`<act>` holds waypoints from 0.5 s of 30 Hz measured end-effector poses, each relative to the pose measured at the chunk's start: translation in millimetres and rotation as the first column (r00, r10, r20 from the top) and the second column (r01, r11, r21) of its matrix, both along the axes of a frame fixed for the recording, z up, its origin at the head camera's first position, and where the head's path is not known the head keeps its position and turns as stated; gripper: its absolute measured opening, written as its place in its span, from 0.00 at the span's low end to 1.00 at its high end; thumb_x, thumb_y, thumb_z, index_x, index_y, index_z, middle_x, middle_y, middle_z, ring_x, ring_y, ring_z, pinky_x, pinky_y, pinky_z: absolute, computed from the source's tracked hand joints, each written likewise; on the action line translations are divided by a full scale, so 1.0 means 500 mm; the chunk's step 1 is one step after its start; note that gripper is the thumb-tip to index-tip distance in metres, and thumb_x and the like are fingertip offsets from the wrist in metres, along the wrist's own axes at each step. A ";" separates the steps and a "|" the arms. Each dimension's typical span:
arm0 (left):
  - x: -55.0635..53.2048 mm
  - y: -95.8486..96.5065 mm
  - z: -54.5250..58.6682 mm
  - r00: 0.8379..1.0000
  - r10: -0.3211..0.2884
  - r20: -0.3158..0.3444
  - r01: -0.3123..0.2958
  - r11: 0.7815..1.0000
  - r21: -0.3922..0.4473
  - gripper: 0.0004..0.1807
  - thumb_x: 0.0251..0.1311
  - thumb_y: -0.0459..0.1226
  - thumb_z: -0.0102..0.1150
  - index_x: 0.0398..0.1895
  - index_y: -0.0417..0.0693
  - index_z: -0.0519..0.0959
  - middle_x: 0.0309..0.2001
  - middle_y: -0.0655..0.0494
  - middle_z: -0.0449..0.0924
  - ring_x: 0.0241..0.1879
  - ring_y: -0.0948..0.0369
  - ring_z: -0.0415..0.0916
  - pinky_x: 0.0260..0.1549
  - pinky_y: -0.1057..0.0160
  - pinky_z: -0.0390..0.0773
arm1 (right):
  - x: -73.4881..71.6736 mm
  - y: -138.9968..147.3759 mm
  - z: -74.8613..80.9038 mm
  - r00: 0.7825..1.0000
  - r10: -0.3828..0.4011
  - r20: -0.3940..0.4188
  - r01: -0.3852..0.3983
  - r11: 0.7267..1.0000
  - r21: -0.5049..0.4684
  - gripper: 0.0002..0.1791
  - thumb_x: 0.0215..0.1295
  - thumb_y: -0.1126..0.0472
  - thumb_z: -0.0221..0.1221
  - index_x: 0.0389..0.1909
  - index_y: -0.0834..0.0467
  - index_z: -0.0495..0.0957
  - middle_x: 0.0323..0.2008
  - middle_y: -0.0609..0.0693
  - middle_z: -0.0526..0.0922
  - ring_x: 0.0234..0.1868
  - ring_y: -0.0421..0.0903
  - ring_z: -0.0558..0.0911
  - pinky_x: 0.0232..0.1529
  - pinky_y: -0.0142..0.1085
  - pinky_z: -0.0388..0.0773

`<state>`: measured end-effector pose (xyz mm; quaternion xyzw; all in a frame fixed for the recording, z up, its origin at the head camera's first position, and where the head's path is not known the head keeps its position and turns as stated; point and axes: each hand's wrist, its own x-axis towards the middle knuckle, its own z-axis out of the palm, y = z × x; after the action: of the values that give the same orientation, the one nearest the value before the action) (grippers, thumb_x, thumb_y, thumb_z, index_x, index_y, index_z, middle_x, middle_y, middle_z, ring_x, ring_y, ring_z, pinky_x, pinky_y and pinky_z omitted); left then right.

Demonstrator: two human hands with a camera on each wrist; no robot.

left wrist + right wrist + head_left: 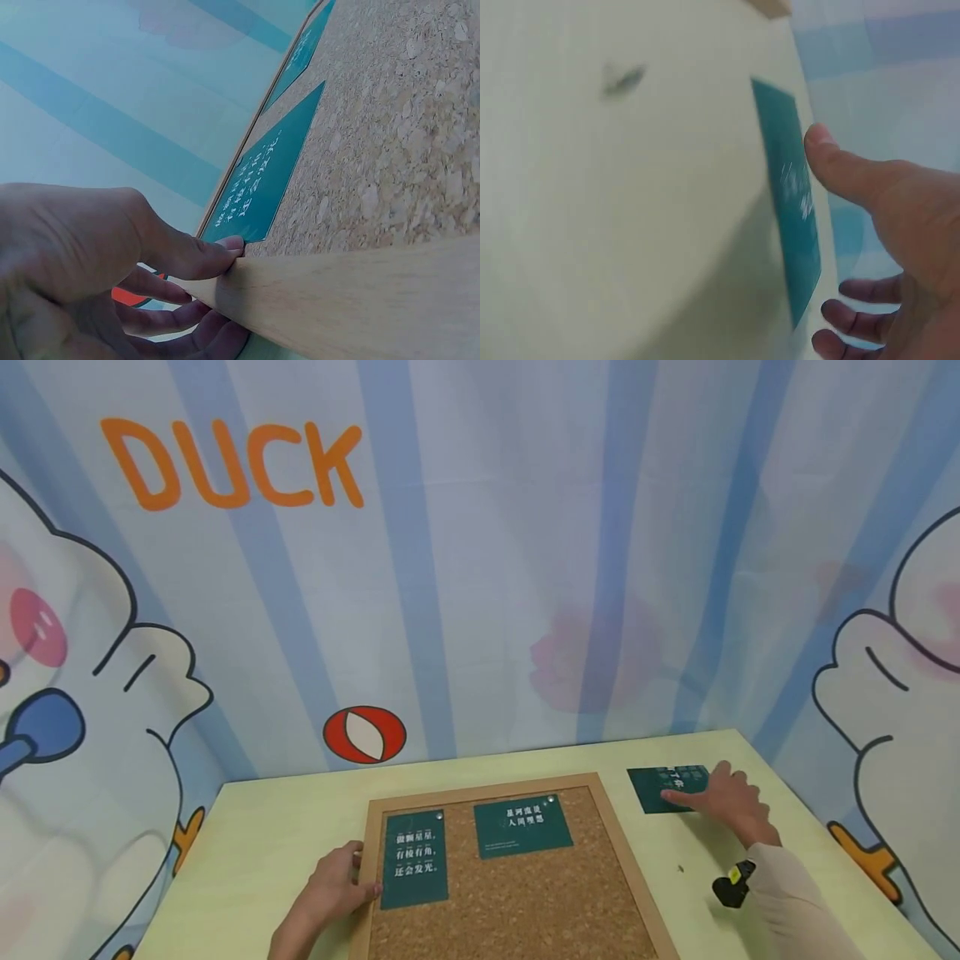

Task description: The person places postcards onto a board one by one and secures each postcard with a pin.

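Observation:
A wood-framed cork board (540, 902) lies on the table. My left hand (333, 885) holds its left frame edge, thumb on top and fingers along the outer side in the left wrist view. Two dark green cards with white writing are on the cork: an upright card (415, 893) at the left and a sideways card (522, 839) beside it. Each has a small pin at its upper right. Right of the board, a loose green card (648, 789) lies on the table. Over its right end is my right hand (731, 802), thumb and fingers spread apart.
The pale yellow table (292, 810) ends against a striped curtain (510, 568) with duck pictures. A tiny dark object (680, 867) lies on the table below the loose card, blurred in the right wrist view. A black device (733, 885) is strapped at my right wrist.

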<state>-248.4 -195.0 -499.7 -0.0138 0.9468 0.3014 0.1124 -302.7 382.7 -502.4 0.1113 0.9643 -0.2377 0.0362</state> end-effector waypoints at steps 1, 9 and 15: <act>0.001 -0.002 0.000 1.000 -0.004 -0.004 0.004 1.000 -0.001 0.39 0.56 0.36 0.78 0.64 0.23 0.68 0.53 0.31 0.79 0.54 0.38 0.78 0.52 0.42 0.79 | 0.007 0.012 -0.004 0.999 -0.017 0.037 0.017 1.000 -0.004 0.66 0.51 0.22 0.67 0.59 0.81 0.57 0.52 0.83 0.64 0.50 0.81 0.69 0.45 0.70 0.68; 0.002 -0.007 -0.004 1.000 0.001 -0.007 -0.001 1.000 0.006 0.39 0.56 0.36 0.77 0.64 0.22 0.68 0.52 0.31 0.79 0.53 0.39 0.79 0.51 0.43 0.80 | 0.028 0.044 -0.024 0.991 -0.033 0.133 0.046 0.994 -0.099 0.65 0.51 0.24 0.69 0.54 0.82 0.56 0.52 0.85 0.62 0.54 0.87 0.64 0.47 0.71 0.68; 0.000 -0.001 -0.007 1.000 0.017 -0.017 -0.016 0.999 0.035 0.39 0.56 0.35 0.77 0.65 0.22 0.68 0.54 0.30 0.79 0.54 0.38 0.79 0.52 0.42 0.80 | 0.019 0.042 -0.012 0.990 -0.004 0.143 0.019 0.994 -0.105 0.68 0.53 0.29 0.71 0.60 0.87 0.51 0.57 0.88 0.57 0.58 0.87 0.60 0.54 0.73 0.64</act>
<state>-248.2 -195.6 -503.1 -0.0170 0.9422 0.3188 0.1018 -293.1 403.8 -508.4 0.1316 0.9445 -0.2804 0.1092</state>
